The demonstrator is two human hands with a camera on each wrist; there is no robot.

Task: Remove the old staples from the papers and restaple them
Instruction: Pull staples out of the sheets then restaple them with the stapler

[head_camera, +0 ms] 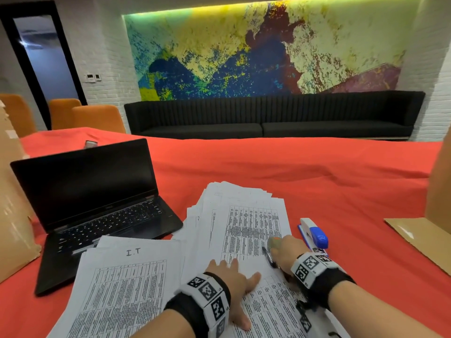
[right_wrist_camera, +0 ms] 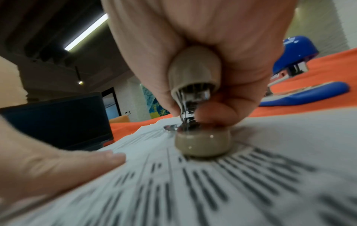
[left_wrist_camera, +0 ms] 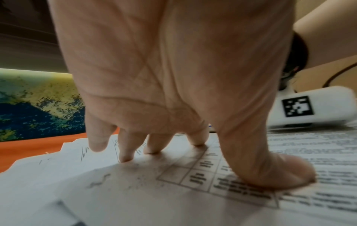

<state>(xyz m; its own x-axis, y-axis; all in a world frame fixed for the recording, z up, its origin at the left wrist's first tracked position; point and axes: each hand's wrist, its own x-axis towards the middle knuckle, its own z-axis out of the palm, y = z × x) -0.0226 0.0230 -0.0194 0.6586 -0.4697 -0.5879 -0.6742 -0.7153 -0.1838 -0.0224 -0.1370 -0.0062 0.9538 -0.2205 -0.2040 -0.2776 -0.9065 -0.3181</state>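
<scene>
A loose stack of printed papers [head_camera: 253, 230] lies on the red tablecloth [head_camera: 305, 167]. My left hand [head_camera: 231, 274] presses flat on the top sheet [left_wrist_camera: 135, 191], fingers spread and straight. Just right of it, my right hand [head_camera: 286, 250] grips a beige staple remover [right_wrist_camera: 193, 73]. The remover's metal jaws point down onto the paper [right_wrist_camera: 212, 183], and its lower beige pad rests on the sheet. No staple can be made out. A blue and white stapler [head_camera: 314, 232] lies beside the stack, right of my right hand, and shows in the right wrist view as the stapler [right_wrist_camera: 295, 50].
A second paper stack marked "I.T" [head_camera: 127, 289] lies to the left. Behind it stands an open black laptop [head_camera: 92, 203]. Cardboard pieces stand at the left edge [head_camera: 12, 203] and right edge [head_camera: 439, 191]. A flat cardboard sheet [head_camera: 419, 237] lies at the right.
</scene>
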